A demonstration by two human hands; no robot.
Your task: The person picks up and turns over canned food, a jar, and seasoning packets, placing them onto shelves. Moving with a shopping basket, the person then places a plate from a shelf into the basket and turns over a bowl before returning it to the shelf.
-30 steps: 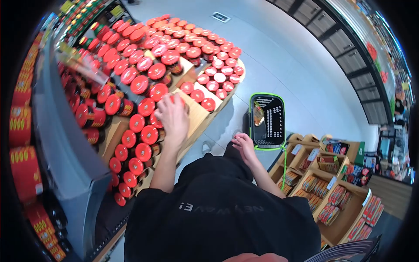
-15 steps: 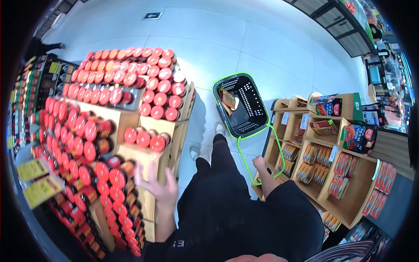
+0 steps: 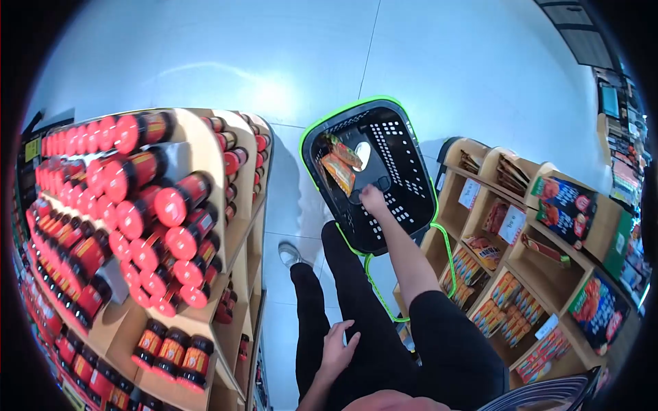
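My right hand [image 3: 373, 200] is closed over the inside of the black basket [image 3: 423, 205] with a green rim; what it grips, if anything, is hidden. Beside it in the basket lie an orange packet [image 3: 338, 172] and a second, darker packet [image 3: 345, 150]. My left hand [image 3: 337, 353] hangs low in front of my dark trousers, thumb and fingers apart, and no item can be made out in it. The basket's green loop handle [image 3: 371, 281] extends toward me, below my right forearm.
Left stands a wooden shelf [image 3: 236, 233] with red-lidded jars [image 3: 171, 205], including several upright dark jars [image 3: 175, 348] lower down. To the right is a wooden compartment rack [image 3: 480, 274] with packets and cans. Pale floor [image 3: 315, 61] extends ahead between and beyond them.
My left hand has moved away from the jars and down by my legs. My right hand has moved forward from beside the green handle to over the basket. The view has shifted and the basket appears larger.
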